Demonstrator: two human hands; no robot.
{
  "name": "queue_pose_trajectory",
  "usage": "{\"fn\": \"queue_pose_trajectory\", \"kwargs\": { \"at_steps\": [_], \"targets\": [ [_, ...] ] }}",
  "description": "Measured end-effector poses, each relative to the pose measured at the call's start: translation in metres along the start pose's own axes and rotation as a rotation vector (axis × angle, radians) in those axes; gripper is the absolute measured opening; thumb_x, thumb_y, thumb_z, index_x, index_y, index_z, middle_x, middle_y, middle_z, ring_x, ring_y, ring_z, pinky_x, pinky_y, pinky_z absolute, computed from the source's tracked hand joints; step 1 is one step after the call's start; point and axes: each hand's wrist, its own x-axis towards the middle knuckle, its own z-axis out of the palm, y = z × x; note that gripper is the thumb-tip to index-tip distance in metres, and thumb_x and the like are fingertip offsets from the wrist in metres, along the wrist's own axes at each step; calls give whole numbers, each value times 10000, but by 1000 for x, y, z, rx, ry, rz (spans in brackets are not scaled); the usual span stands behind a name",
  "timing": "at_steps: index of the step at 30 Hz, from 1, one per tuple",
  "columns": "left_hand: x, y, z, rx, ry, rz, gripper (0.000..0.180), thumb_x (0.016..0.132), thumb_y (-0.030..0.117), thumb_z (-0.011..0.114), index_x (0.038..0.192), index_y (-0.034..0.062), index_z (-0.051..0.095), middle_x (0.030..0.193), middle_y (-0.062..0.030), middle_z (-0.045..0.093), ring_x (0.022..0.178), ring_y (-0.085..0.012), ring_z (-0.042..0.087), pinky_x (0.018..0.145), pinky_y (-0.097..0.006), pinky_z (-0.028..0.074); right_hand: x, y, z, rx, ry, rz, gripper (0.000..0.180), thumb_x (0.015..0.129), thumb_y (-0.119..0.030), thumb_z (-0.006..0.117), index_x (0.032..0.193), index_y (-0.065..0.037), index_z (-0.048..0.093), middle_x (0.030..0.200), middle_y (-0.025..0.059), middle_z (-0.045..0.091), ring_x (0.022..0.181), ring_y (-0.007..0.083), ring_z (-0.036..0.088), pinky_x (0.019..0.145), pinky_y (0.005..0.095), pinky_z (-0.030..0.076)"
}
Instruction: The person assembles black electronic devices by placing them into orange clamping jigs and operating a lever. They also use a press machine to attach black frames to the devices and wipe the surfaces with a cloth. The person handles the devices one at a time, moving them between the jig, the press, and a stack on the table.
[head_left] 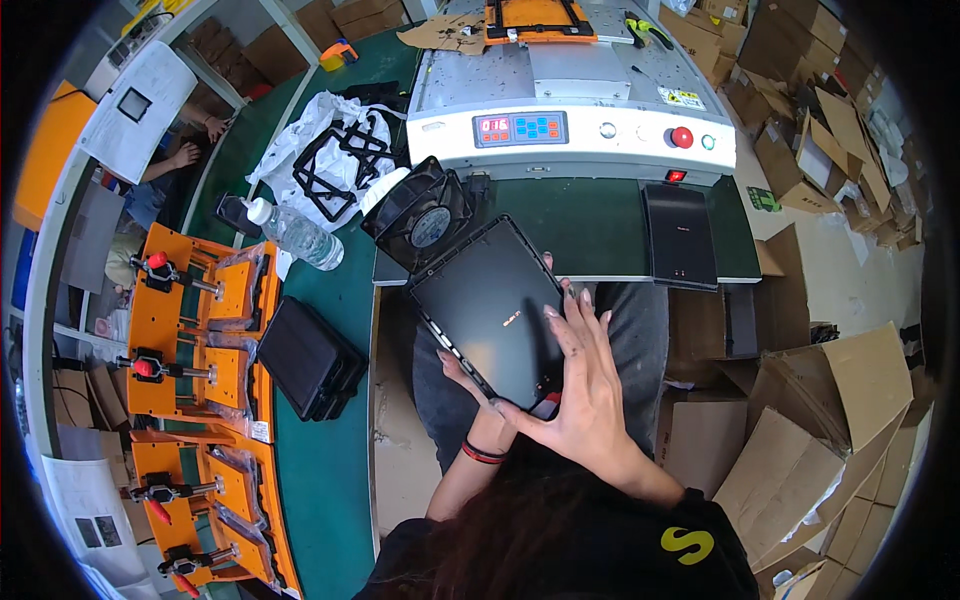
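Note:
A flat black rectangular casing (478, 290) with a raised rim is held tilted over my lap, just off the table's front edge. My left hand (480, 408) supports it from beneath, its palm hidden; fingertips show past the casing's upper right edge. My right hand (590, 400) lies along the right side, fingers extended over the surface and thumb at the bottom corner. Behind the casing's upper left corner stands a black cooling fan (425, 215). Another flat black panel (680, 238) lies on the table to the right.
A grey-white machine (570, 135) with a red button stands at the back. On the left are a water bottle (297, 235), stacked black casings (312, 360), black frames (340, 170) on white wrapping and orange clamp fixtures (200, 330). Cardboard boxes (800, 450) crowd the right. Another person's hands (190, 150) show far left.

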Motion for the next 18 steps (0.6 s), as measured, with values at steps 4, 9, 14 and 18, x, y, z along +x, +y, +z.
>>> {"fn": "queue_pose_trajectory", "kwargs": {
  "at_steps": [4, 9, 14, 18],
  "targets": [
    [4, -3, -9, -207, -84, -17, 1106, 670, 842, 384, 1466, 124, 113, 1486, -209, 138, 1344, -373, 216, 1069, -577, 216, -11, 6, 0, 104, 58, -160, 798, 679, -252, 754, 1308, 28, 350, 1301, 279, 446, 1250, 413, 411, 1062, 604, 139],
    [6, -8, -14, -478, -183, -40, 1133, 645, 847, 414, 1469, 136, 101, 1486, -196, 120, 1304, -402, 262, 1043, -588, 258, -25, 10, 2, 48, 18, -154, 672, 728, -214, 714, 1294, -7, 415, 1205, 146, 586, 1240, 317, 455, 1054, 573, 213],
    [-2, -8, -11, -473, -183, -56, 1176, 619, 851, 453, 1466, 120, 90, 1486, -193, 113, 1311, -413, 244, 1072, -588, 194, -28, 10, 5, 27, -13, -170, 663, 720, -216, 712, 1282, -1, 433, 1206, 107, 592, 1215, 307, 476, 1047, 537, 264],
    [-7, 3, -12, -453, -211, 5, 1187, 616, 843, 476, 1465, 112, 82, 1483, -199, 120, 1333, -418, 204, 1080, -591, 169, -19, 7, 1, 103, -99, -226, 638, 720, -205, 700, 1268, 2, 446, 1192, 97, 602, 1193, 280, 501, 1042, 516, 291]
  ]
}}
